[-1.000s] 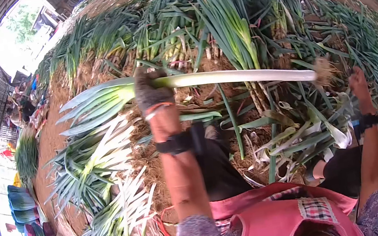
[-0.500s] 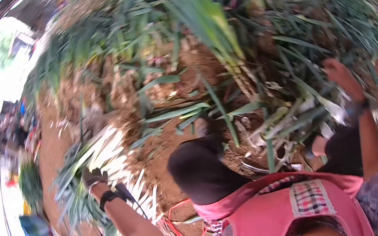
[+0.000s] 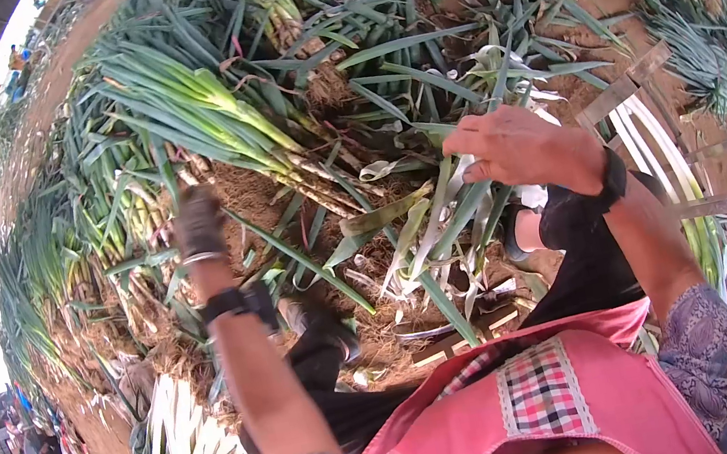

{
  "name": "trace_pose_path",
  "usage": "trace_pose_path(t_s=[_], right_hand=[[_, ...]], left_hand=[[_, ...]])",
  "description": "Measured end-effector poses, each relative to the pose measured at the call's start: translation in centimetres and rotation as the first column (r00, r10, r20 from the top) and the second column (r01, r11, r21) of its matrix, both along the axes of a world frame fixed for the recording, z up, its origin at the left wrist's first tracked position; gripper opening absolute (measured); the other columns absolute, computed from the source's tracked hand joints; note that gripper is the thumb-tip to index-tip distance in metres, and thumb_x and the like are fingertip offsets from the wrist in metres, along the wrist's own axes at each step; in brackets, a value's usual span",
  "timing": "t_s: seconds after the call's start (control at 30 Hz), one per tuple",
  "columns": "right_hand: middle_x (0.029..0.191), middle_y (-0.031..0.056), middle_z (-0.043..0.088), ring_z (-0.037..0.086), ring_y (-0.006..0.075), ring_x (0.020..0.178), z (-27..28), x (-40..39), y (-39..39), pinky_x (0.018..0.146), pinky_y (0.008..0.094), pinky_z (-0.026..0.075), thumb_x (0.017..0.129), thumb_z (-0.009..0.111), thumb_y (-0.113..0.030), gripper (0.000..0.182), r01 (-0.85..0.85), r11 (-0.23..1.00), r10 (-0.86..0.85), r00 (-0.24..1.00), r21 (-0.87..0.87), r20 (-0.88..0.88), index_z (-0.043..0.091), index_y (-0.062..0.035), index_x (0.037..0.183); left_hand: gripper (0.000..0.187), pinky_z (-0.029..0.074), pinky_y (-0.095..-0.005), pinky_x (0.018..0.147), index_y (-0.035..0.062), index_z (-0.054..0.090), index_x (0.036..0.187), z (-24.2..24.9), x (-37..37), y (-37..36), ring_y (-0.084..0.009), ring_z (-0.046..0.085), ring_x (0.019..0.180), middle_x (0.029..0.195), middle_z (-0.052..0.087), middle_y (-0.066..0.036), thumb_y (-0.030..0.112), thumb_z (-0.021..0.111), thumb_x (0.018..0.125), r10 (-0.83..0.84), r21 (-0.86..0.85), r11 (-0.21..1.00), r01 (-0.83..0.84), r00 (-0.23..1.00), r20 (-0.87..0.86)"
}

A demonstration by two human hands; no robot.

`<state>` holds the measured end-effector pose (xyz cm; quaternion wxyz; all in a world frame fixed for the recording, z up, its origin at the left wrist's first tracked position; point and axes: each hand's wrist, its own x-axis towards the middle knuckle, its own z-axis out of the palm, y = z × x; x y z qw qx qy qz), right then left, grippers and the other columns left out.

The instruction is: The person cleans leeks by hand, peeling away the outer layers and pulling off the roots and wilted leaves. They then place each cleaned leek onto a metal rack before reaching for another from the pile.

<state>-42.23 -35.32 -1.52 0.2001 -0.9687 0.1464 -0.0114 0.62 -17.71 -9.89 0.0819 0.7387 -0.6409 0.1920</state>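
Dark-gloved and blurred, the left hand (image 3: 199,222) hangs over the root ends of the heaped leeks (image 3: 51,272), just beside a bright green bunch (image 3: 233,119); whether its grip is wide, narrow or closed on a stalk I cannot tell. Bare and sharper, the right hand (image 3: 519,146) hovers near the loose stripped leaves (image 3: 445,217), its fingers bent and its grip showing a narrow gap between thumb and fingertips.

That bright bunch lies aslant on the ground, leaves toward the upper left and root ends toward the middle. To the right stands a wooden rack (image 3: 611,100) of rough slats, which serves as the container: trimmed leeks (image 3: 649,138) lie between its slats, white ends up near the top slat, greener parts running down past the lower one. At the lower left, on the soil, sits a pile of pale stalks (image 3: 179,420), the white parts side by side and the leaves spread below. A pink apron (image 3: 449,436) covers the person's lap, with a checked panel (image 3: 543,390) edged in white lace on its front
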Motion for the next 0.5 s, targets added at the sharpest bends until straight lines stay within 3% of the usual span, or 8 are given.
trace_pose_path(t_s=[0.03, 0.1, 0.17, 0.2, 0.3, 0.37, 0.43, 0.5], right_hand=[[0.083, 0.0107, 0.054, 0.057, 0.0322, 0.078, -0.1, -0.2, 0.0, 0.065, 0.0409, 0.045, 0.073, 0.065, -0.018, 0.025, -0.009, 1.000, 0.010, 0.999, -0.020, 0.040, 0.053, -0.0060, 0.092], [0.080, 0.0109, 0.053, 0.056, 0.0328, 0.075, 0.3, -0.4, -0.1, 0.063, 0.0417, 0.044, 0.072, 0.065, -0.019, 0.026, -0.014, 0.999, 0.014, 1.000, -0.050, 0.006, 0.052, -0.0062, 0.091], [0.080, 0.0098, 0.053, 0.056, 0.0303, 0.075, 0.8, -0.4, -0.3, 0.064, 0.0402, 0.043, 0.072, 0.065, -0.019, 0.025, -0.004, 0.998, -0.002, 0.997, -0.065, -0.081, 0.051, -0.0078, 0.089], [0.081, 0.0090, 0.053, 0.056, 0.0289, 0.076, 0.7, -0.5, -0.4, 0.066, 0.0391, 0.042, 0.072, 0.065, -0.019, 0.025, 0.002, 0.997, -0.007, 0.997, -0.079, -0.075, 0.051, -0.0082, 0.089], [0.083, 0.0067, 0.053, 0.056, 0.0250, 0.080, 0.6, -0.5, -0.7, 0.070, 0.0361, 0.040, 0.071, 0.065, -0.019, 0.025, 0.009, 0.993, -0.019, 0.996, -0.120, -0.082, 0.051, -0.0095, 0.090], [0.084, 0.0055, 0.053, 0.056, 0.0227, 0.082, 0.8, -0.7, -0.6, 0.073, 0.0344, 0.039, 0.071, 0.065, -0.019, 0.026, 0.013, 0.992, -0.031, 0.990, -0.127, -0.137, 0.051, -0.0103, 0.091], [0.083, 0.0052, 0.053, 0.056, 0.0224, 0.082, 0.5, -0.7, -0.5, 0.074, 0.0342, 0.038, 0.070, 0.066, -0.020, 0.028, 0.017, 0.993, -0.039, 0.982, -0.116, -0.185, 0.051, -0.0104, 0.092], [0.082, 0.0046, 0.053, 0.056, 0.0215, 0.080, 0.4, -0.7, -0.4, 0.073, 0.0336, 0.039, 0.068, 0.066, -0.021, 0.031, 0.019, 0.991, -0.046, 0.978, -0.133, -0.205, 0.052, -0.0115, 0.094]], left_hand=[[0.013, 0.044, -0.0311, 0.074, 0.0100, 0.054, 0.090, -3.7, -1.8, -2.1, -0.0201, 0.055, 0.084, 0.088, 0.058, -0.004, 0.006, 0.051, 0.078, -0.034, 0.131, 0.991, 0.003, 0.973, 0.230], [0.018, 0.044, -0.0317, 0.082, 0.0117, 0.056, 0.097, -11.0, -8.5, -4.6, -0.0226, 0.056, 0.093, 0.097, 0.061, -0.005, 0.011, 0.046, 0.083, -0.157, 0.488, 0.872, -0.031, 0.928, 0.339], [0.019, 0.047, -0.0412, 0.077, 0.0115, 0.057, 0.097, -16.0, -18.1, -5.7, -0.0268, 0.060, 0.087, 0.098, 0.062, -0.008, 0.020, 0.047, 0.084, 0.024, 0.775, 0.630, 0.043, 0.997, -0.075], [0.018, 0.047, -0.0399, 0.076, 0.0117, 0.057, 0.096, -18.2, -21.7, -4.9, -0.0267, 0.060, 0.086, 0.097, 0.061, -0.008, 0.021, 0.048, 0.084, 0.113, 0.801, 0.590, 0.102, 0.972, -0.207], [0.016, 0.048, -0.0361, 0.073, 0.0121, 0.059, 0.092, -22.4, -31.0, -1.1, -0.0262, 0.060, 0.083, 0.095, 0.061, -0.009, 0.022, 0.049, 0.083, 0.153, 0.634, 0.713, 0.299, 0.816, -0.558], [0.015, 0.049, -0.0335, 0.071, 0.0124, 0.059, 0.090, -23.7, -32.4, -0.3, -0.0259, 0.060, 0.082, 0.094, 0.061, -0.009, 0.023, 0.051, 0.083, 0.147, 0.489, 0.822, 0.293, 0.720, -0.678], [0.015, 0.048, -0.0323, 0.068, 0.0108, 0.060, 0.088, -24.1, -30.1, -1.0, -0.0247, 0.059, 0.078, 0.089, 0.061, -0.009, 0.023, 0.052, 0.083, 0.234, 0.342, 0.934, 0.105, 0.545, -0.805], [0.017, 0.045, -0.0326, 0.064, 0.0072, 0.061, 0.086, -23.8, -24.7, -2.6, -0.0227, 0.057, 0.072, 0.082, 0.061, -0.007, 0.022, 0.055, 0.082, 0.316, 0.261, 0.930, -0.258, 0.200, -0.927]])
